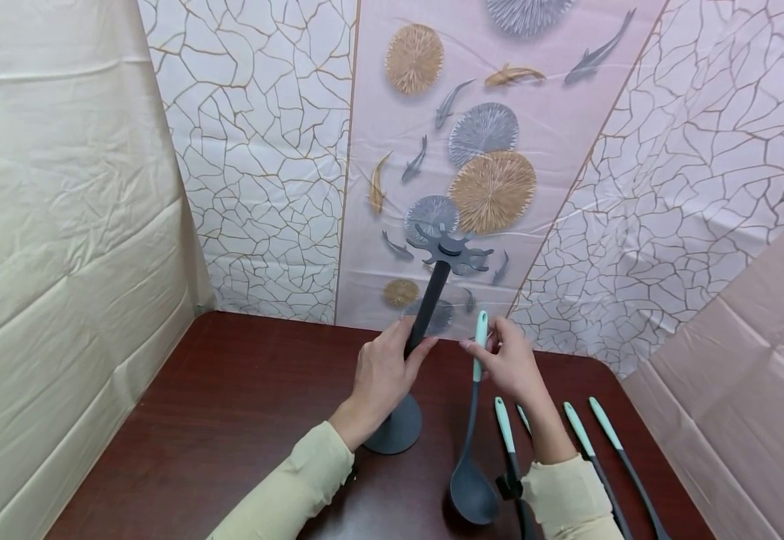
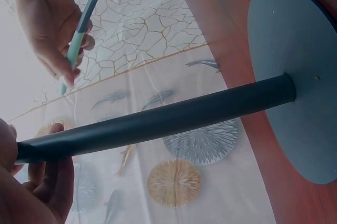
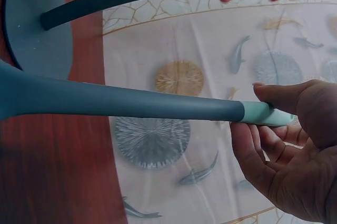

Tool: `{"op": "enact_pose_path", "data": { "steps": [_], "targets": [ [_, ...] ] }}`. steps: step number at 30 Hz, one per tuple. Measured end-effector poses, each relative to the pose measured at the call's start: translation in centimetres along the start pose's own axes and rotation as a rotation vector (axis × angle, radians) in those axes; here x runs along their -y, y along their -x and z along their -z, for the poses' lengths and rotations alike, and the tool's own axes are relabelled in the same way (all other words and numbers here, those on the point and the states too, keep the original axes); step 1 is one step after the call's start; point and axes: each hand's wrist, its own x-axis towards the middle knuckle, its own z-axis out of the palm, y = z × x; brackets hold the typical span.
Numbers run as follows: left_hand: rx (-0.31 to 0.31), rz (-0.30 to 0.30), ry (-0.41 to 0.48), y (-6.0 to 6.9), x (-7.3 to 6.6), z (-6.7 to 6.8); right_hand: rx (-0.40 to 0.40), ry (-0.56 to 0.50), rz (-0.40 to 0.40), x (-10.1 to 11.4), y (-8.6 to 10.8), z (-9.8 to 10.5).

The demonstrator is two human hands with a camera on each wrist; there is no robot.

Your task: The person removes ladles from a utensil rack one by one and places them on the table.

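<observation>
A dark utensil stand (image 1: 430,304) with a round base (image 1: 395,427) and a ring of hooks (image 1: 451,251) on top rises from the table. My left hand (image 1: 383,367) grips its pole below the hooks; the left wrist view shows fingers curled round the pole (image 2: 158,124). To the right, my right hand (image 1: 509,360) pinches the mint-green handle of a ladle (image 1: 474,491) between thumb and fingers. The ladle hangs upright, its dark bowl low and its handle end up, apart from the stand. In the right wrist view its handle (image 3: 268,114) lies in the fingers.
Several more utensils with mint handles lie on the table at the right, among them one near the right forearm (image 1: 505,424) and one furthest right (image 1: 605,421). The red-brown table (image 1: 229,405) ends at a patterned cloth backdrop (image 1: 270,187). Pale cloth (image 1: 67,247) hangs at the left.
</observation>
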Motion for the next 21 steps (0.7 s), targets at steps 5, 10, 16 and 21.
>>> {"op": "enact_pose_path", "data": {
  "steps": [5,10,16,21],
  "targets": [
    [-0.008,0.004,0.005,-0.1,-0.1,0.0,0.044,-0.006,-0.061,-0.7,0.1,-0.6],
    [-0.006,0.008,-0.001,0.0,-0.1,0.0,0.091,-0.008,-0.128,-1.4,0.3,-1.3],
    [-0.001,0.007,-0.003,0.1,-0.1,0.0,0.13,0.0,-0.151,-2.1,0.6,-1.8],
    [0.0,0.007,0.0,0.0,-0.1,0.1,0.147,0.007,-0.17,-2.6,0.7,-2.2]
  ]
}}
